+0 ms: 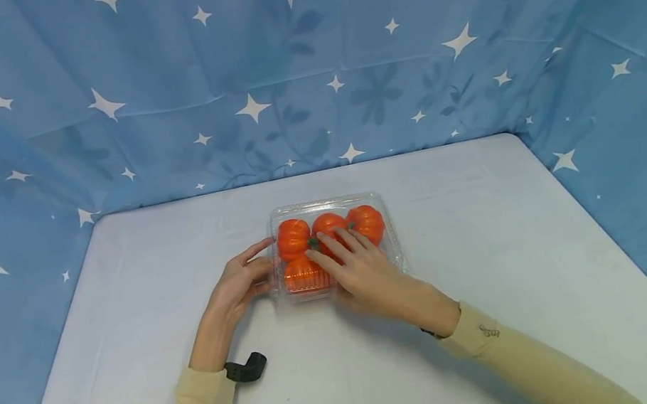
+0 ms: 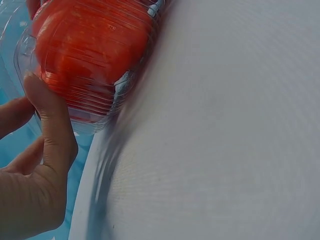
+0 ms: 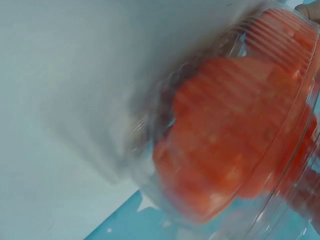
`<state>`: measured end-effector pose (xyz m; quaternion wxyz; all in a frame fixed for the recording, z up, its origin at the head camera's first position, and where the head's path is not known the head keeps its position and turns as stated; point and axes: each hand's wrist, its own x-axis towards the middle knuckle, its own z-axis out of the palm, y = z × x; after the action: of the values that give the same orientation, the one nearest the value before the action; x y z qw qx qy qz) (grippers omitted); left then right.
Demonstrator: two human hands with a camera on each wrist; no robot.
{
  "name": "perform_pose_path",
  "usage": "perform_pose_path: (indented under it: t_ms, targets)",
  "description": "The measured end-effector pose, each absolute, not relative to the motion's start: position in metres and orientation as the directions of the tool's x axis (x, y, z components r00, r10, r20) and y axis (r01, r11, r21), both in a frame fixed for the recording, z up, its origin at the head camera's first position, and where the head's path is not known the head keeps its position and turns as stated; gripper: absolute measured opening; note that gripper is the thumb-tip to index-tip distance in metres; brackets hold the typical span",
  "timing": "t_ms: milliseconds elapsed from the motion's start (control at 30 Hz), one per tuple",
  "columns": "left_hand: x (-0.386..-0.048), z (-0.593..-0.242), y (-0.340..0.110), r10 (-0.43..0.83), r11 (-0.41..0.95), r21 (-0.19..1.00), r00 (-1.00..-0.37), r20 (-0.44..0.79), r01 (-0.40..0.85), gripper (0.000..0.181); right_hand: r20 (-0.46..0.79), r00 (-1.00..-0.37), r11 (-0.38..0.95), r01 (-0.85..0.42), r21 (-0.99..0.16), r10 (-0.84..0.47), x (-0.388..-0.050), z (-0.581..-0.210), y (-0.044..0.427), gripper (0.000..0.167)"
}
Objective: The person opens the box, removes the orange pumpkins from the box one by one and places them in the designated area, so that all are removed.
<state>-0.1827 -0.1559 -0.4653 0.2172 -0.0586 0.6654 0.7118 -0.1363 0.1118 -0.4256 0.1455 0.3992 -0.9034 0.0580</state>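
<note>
A clear plastic container (image 1: 398, 246) with ribbed walls lies on the table, holding several ribbed orange-red tomatoes (image 1: 294, 239) with green stems. My left hand (image 1: 241, 281) is at its left side; in the left wrist view the thumb and fingers pinch the container's edge (image 2: 80, 126). Over the front middle of the container reaches my right hand (image 1: 369, 277), its fingers spread across the tomatoes and hiding some of them. Blur in the right wrist view softens the tomatoes (image 3: 225, 125) behind the plastic wall, and only a little of the hand shows there.
The white-covered table (image 1: 469, 219) extends around the container. Beyond its far edge hangs a blue curtain (image 1: 171, 149) with white stars, which also runs along both sides. A dark band with a black block (image 1: 247, 368) sits on the left wrist.
</note>
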Motion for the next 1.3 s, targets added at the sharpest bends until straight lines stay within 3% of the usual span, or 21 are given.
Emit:
perform_pose_path:
  t_ms: [900, 1100, 1300]
  targets:
    - [-0.183, -0.466, -0.159, 0.259, -0.033, 0.914, -0.887, -0.383, -0.404, 0.059, 0.369, -0.656, 0.704, -0.710, -0.007, -0.659, -0.132, -0.429, 0.167, 0.074]
    - [-0.182, -0.466, -0.160, 0.266, -0.032, 0.908, -0.880, -0.394, -0.417, 0.060, 0.384, -0.729, 0.789, -0.614, -0.001, -0.567, -0.131, -0.433, 0.177, 0.072]
    - [-0.182, -0.466, -0.160, 0.269, -0.040, 0.913, -0.884, -0.382, -0.407, 0.062, 0.324, -0.804, 0.822, -0.556, -0.118, -0.498, -0.131, -0.436, 0.183, 0.082]
